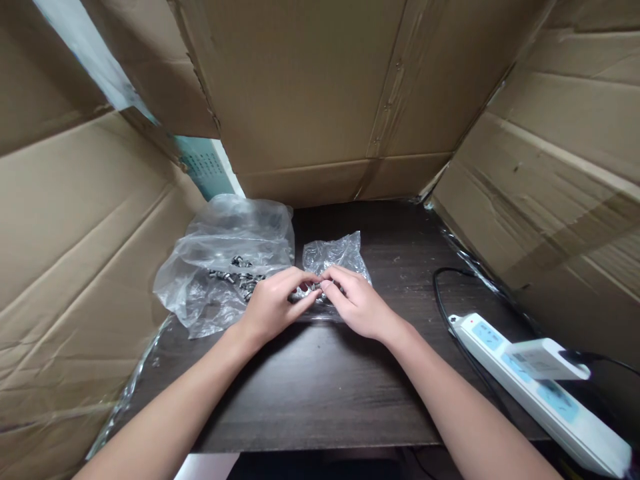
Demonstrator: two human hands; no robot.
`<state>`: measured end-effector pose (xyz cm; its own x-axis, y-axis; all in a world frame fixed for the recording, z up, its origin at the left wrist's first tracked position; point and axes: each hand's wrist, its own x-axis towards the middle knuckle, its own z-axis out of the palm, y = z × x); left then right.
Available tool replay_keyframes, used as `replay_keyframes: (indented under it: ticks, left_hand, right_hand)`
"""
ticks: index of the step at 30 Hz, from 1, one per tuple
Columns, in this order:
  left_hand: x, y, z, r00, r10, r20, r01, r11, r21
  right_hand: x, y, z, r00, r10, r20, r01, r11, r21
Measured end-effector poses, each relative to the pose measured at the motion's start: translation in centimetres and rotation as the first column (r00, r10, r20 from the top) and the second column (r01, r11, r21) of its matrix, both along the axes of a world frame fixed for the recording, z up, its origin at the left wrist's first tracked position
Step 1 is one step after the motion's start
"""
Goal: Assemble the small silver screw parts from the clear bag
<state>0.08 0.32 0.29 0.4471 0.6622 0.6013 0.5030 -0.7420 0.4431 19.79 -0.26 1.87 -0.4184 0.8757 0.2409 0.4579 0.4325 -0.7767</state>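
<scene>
My left hand [279,298] and my right hand [357,300] meet over the middle of the table, fingertips pinched together. Between them shows a small metal part [315,287], silvery and too small to name. Beneath the fingers lies a small clear plastic bag [337,251], partly covered by both hands. Left of my left hand rests a larger clear plastic bag [225,230] with several small dark and silvery metal pieces [243,275] in it. My fingers hide most of the held part.
Cardboard walls [320,87] enclose the dark wooden table [310,393] at the left, back and right. A white power strip [540,393] with a plugged-in white adapter [545,360] lies at the right, and a black cable [443,307] loops beside it.
</scene>
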Motion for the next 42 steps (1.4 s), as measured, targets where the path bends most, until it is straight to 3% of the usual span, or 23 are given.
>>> replay_keyframes:
  ticks: [42]
  left_hand:
    - [0.11, -0.08, 0.25, 1.000, -0.003, -0.005, 0.003, 1.000, -0.006]
  right_hand:
    - [-0.15, 0.15, -0.07, 1.000, 0.004, -0.003, -0.004, 1.000, 0.021]
